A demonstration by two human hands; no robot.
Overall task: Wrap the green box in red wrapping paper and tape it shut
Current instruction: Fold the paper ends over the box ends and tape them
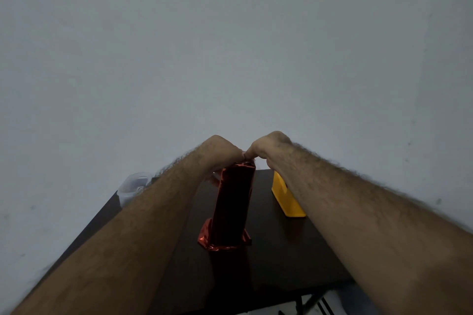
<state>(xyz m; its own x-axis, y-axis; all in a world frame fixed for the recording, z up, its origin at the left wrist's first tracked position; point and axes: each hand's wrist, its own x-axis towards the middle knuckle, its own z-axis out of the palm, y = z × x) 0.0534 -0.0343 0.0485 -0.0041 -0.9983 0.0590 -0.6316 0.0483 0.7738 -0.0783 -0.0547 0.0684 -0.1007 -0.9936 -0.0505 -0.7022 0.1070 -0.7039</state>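
A tall box wrapped in shiny red paper (234, 204) stands upright on the dark table (281, 250). No green shows through the paper. Loose paper flares out crumpled around its base. My left hand (220, 152) and my right hand (268, 147) meet at the top end of the box, fingers curled down onto the paper there. The fingertips are hidden behind the hands, and a small pale bit shows between them; whether that is tape I cannot tell.
A yellow box-like object (285, 199) stands on the table just right of the wrapped box, under my right forearm. A clear plastic container (133, 185) sits at the table's far left corner. A plain grey wall fills the background.
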